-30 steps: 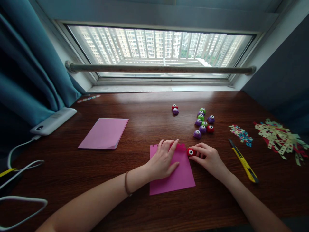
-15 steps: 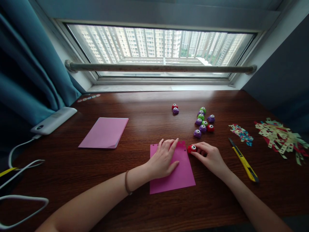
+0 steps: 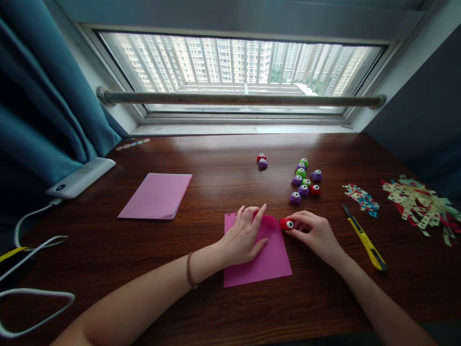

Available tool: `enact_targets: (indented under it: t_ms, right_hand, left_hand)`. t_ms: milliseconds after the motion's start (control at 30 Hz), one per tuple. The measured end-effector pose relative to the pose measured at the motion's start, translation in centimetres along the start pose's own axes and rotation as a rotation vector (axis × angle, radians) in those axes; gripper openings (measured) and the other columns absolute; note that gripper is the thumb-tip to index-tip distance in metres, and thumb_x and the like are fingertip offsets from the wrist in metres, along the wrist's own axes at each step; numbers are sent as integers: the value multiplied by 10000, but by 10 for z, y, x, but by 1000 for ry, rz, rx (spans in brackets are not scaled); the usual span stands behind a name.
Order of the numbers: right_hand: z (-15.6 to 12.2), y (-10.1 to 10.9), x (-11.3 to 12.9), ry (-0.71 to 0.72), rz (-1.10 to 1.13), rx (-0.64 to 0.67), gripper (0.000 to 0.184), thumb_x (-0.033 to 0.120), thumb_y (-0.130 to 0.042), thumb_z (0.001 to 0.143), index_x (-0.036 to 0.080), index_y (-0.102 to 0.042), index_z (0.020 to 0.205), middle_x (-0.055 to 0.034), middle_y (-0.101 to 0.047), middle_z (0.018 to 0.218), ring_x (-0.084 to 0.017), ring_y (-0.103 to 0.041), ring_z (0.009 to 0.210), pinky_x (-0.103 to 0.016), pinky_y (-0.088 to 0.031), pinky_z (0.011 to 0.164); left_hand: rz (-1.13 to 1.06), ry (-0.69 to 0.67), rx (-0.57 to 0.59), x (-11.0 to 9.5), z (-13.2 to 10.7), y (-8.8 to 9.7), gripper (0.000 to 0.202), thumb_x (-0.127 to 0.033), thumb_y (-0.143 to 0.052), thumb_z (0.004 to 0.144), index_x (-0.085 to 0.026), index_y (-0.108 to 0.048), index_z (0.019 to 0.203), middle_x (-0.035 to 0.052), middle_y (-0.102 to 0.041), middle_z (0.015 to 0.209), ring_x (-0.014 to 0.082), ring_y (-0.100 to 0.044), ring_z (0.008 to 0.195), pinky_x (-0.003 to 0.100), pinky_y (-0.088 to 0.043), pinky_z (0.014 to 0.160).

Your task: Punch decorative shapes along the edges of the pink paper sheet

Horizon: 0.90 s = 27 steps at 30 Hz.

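My left hand (image 3: pixel 245 240) lies spread over a sheet of pink paper (image 3: pixel 257 273) and presses it to the table. Small punched holes show along the paper's top edge near its left corner; my fingers hide part of that edge. Between the thumb and fingers of my right hand (image 3: pixel 317 235) is a small red craft punch (image 3: pixel 285 224) with a white eye-like button. The punch sits at the paper's right edge, close to the top corner. Whether the paper is inside its slot, I cannot tell.
Several purple, green and red punches (image 3: pixel 303 191) stand beyond my right hand. A yellow utility knife (image 3: pixel 367 244), punched confetti (image 3: pixel 362 199) and paper strips (image 3: pixel 419 202) lie to the right. At left are a pink paper stack (image 3: pixel 156 197) and a white power bank (image 3: pixel 82 179) with a cable.
The red punch has turned slightly in my right hand, and its eye has shifted a little right and down. My left hand stays on the paper.
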State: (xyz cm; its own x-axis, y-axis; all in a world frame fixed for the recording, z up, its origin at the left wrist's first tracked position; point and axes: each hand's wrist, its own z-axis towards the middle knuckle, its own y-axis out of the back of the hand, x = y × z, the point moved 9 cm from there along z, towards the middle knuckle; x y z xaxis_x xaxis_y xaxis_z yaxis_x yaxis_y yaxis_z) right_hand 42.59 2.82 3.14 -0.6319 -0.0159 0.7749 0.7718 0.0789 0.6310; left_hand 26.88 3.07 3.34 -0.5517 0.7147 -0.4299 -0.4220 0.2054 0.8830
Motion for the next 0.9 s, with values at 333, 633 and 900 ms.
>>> enact_targets:
  t_ms: [333,633,900]
  right_hand:
    - [-2,3,7,70,-75,-49,208,298,-618,746,207,-665,927,-7,-603,909,-51,-555,676,-180,-487,642]
    - [-3,0,8,111,-91,-41,209,324,-598,761,213,-662,926,-18,-590,915,-54,-562,676,-178,-499,633]
    - [-3,-2,10,123,-94,-18,203,325,-588,767,215,-663,920,-17,-579,890,-40,-527,634,-168,-481,598]
  left_hand:
    - [8,2,2,0,1,0,790,-324,-532,817,-111,-64,1417,182,-347,1256,308,-307,1222,553,-163,1041]
    - [-5,-2,-11,-1,0,3,798,-324,-527,821,-142,-36,1424,172,-357,1261,308,-320,1221,569,-177,1031]
    - [4,0,2,-2,1,3,779,-313,-541,811,-86,-100,1411,187,-355,1271,301,-309,1228,532,-158,1054]
